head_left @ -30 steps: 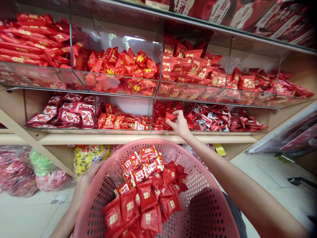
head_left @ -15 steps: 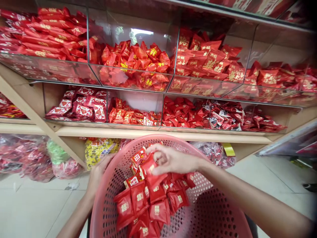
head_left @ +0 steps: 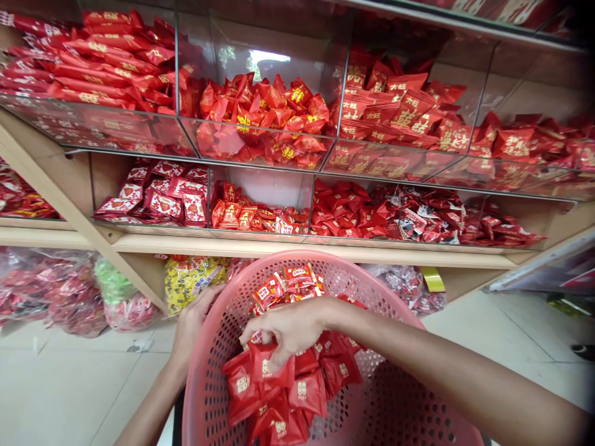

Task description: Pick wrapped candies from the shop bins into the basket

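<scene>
A pink perforated plastic basket (head_left: 198, 384) stands in front of me, tilted so its inside faces me. My left hand (head_left: 198, 319) grips its left rim, with the fingertips partly hidden behind it. Inside the basket, my right hand (head_left: 290, 328) is closed, thumb against fingers, on a red candy packet (head_left: 272, 367) with gold print. Below it lie several similar red packets (head_left: 302, 390). Smaller red-and-white packets (head_left: 300, 277) lie by the far wall of the basket, partly covered by my right hand and wrist.
Clear-fronted shelf bins of red-wrapped sweets (head_left: 260, 118) run across the back. A wooden shelf edge (head_left: 153, 243) lies just behind the basket. Below it sit bags of sweets, including a yellow one (head_left: 190, 282). Pale floor tiles (head_left: 69, 390) show on both sides.
My right hand has moved down and slightly left with the red candy packet, uncovering the smaller packets at the far side. The view has shifted slightly. My left hand stays on the rim.
</scene>
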Demonstrator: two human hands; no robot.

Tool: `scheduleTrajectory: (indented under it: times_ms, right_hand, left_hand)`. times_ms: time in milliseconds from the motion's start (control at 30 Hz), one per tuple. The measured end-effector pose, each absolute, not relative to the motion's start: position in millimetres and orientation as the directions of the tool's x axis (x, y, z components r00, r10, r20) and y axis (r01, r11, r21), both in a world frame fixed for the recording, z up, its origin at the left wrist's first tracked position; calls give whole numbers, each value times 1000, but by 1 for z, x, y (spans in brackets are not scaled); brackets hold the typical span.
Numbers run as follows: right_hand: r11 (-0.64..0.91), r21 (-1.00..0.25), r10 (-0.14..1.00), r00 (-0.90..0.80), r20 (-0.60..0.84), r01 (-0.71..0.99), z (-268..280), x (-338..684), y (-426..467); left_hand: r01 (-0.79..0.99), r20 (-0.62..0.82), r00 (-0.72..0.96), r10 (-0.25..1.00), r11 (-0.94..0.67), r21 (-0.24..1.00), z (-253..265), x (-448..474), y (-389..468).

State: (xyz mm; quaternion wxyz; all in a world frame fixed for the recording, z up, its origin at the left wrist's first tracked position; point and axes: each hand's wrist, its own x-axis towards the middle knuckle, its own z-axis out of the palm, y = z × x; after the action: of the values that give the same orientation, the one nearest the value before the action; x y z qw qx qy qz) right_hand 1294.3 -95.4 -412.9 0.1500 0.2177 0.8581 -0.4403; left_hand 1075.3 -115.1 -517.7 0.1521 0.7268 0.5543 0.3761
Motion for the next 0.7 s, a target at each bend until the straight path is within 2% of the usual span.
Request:
scheduleTrajectory:
  times_ms: [133, 200, 400, 700]
  right_hand:
    - [409, -695, 428, -797, -426, 591, -406, 1320, -89]
    - [348, -707, 470, -768, -436, 615, -406, 1330, -90]
    - [406, -733, 343, -835, -431, 546, -413, 1321, -99]
    - [566, -644, 213, -846, -489, 514, -412, 1268, -105]
  left_hand:
    - [679, 361, 109, 926, -334, 654, -519, 1074, -116]
    - [674, 362, 111, 926, -338, 657, -520, 1074, -116]
    - [686, 344, 97, 934, -314, 657, -516, 1076, -117]
    - [700, 355, 109, 929, -325, 635, -517, 1075, -115]
